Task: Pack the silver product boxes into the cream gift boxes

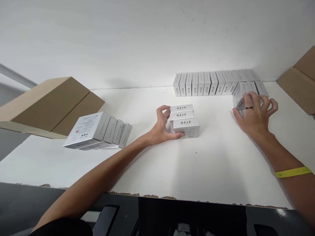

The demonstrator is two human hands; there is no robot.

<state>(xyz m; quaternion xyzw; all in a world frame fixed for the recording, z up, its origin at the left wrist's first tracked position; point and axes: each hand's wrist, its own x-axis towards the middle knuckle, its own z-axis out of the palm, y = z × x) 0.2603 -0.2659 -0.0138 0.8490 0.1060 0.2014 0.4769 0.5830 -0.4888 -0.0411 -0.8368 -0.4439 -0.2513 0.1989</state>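
Three small silver-white cartons point(183, 122) with dark printed characters stand together mid-table, the nearest one jutting a little to the right. My left hand point(161, 128) clasps them from their left end, its thumb on the near face and its bent fingers at the back. Further right, my right hand point(257, 113), with a dark ring and a yellow wristband, grips a small group of similar cartons point(243, 90). Its fingers lie over their top and its thumb is at the near left; the palm hides part of the group.
A row of matching cartons point(206, 83) lines the wall behind. At left, several cartons point(105, 129) lean in a slanted stack beside a large brown cardboard box point(49, 101). Another brown cardboard box point(301, 80) is at far right. The white table point(209, 177) has a chipped front edge.
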